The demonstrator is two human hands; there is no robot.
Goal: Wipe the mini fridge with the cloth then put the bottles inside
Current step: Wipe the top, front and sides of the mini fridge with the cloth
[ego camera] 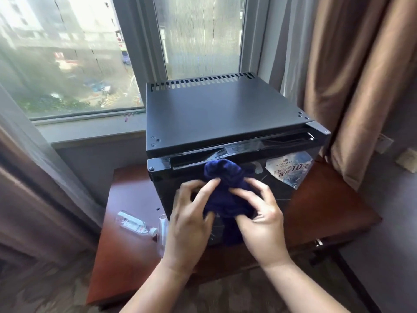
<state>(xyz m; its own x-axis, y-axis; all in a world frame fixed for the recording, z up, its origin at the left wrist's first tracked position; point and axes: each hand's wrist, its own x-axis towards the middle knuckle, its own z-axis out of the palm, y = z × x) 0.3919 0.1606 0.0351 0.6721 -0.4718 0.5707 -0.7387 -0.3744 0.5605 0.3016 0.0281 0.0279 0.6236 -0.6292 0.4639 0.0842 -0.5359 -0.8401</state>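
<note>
Both hands, left [191, 222], right [259, 222], bunching blue cloth [225, 188]; mini fridge [221, 114] behind

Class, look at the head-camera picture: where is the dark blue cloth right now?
The dark blue cloth is bunched between the left hand and right hand, against the upper front of the mini fridge, left of the sticker.

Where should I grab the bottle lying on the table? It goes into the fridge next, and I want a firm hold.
Probably the middle of its body, coming from above. The bottle lies on its side on the table, left of the mini fridge, its cap toward the fridge. The round barrel is exposed on top, so fingers can close across it.
</note>
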